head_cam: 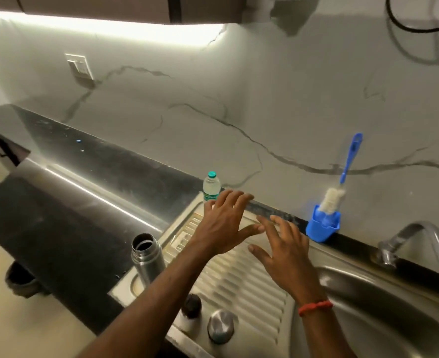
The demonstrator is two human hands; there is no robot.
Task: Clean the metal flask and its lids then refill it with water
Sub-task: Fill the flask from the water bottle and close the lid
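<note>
Neither grip holds anything: the left hand (226, 223) and right hand (285, 251) hover, fingers spread, over the ribbed steel drainboard (252, 285). The open metal flask (147, 257) stands upright left of the left forearm (metal cap (221, 325) and dark stopper (191, 310) nearer the camera), beside the black tabletop (71, 228).

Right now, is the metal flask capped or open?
Open. The flask stands upright with its mouth uncovered; the metal lid and the dark lid sit apart from it on the drainboard.
</note>
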